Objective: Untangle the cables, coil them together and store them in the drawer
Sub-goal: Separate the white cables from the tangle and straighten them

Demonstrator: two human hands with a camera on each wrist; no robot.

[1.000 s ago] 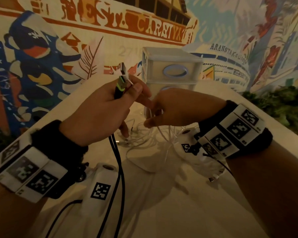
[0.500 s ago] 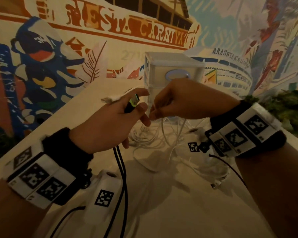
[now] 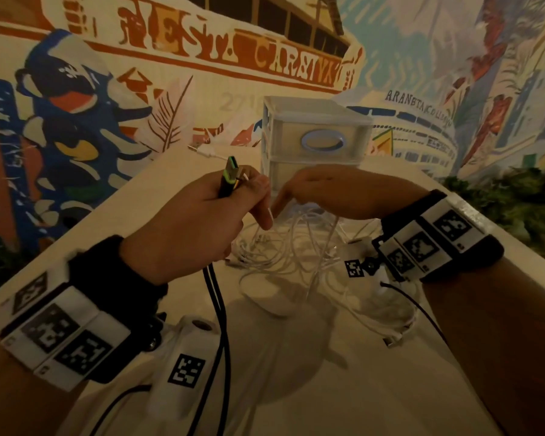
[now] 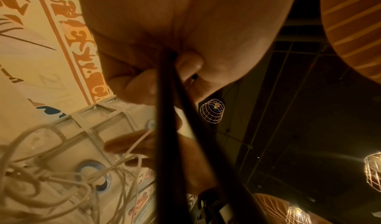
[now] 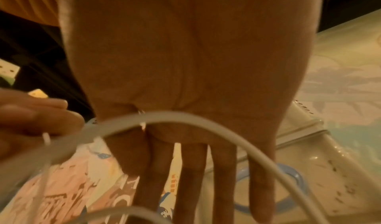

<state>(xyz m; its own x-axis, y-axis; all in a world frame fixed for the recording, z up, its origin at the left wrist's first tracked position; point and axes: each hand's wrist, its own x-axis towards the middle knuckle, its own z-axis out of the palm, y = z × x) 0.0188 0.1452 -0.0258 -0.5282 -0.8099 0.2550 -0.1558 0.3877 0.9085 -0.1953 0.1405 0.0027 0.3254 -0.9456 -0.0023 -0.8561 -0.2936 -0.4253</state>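
My left hand (image 3: 249, 191) grips a doubled black cable (image 3: 217, 309) just below its green-edged USB plug (image 3: 231, 171), which points up. A white plug (image 3: 203, 151) sticks out to the left past its fingers. The black strands run down across the left wrist view (image 4: 164, 129). My right hand (image 3: 290, 199) hovers beside it with fingers straight (image 5: 191, 186). A white cable loop (image 5: 185, 118) crosses its palm, and strands hang down to the white tangle (image 3: 283, 256) on the table (image 3: 296, 388). The clear drawer unit (image 3: 315, 121) with a blue oval handle (image 3: 323, 141) stands shut behind the hands.
A loose white cable end with a metal USB plug (image 3: 390, 341) lies at the right. Painted mural walls close the back and the left, with green plants (image 3: 516, 202) past the table's right edge. Wire lamps (image 4: 212, 111) hang overhead.
The left hand has tipped the green plug from lying sideways to upright. The right hand has let go its pinch at the left fingers and straightened its fingers, with white strands hanging under it.
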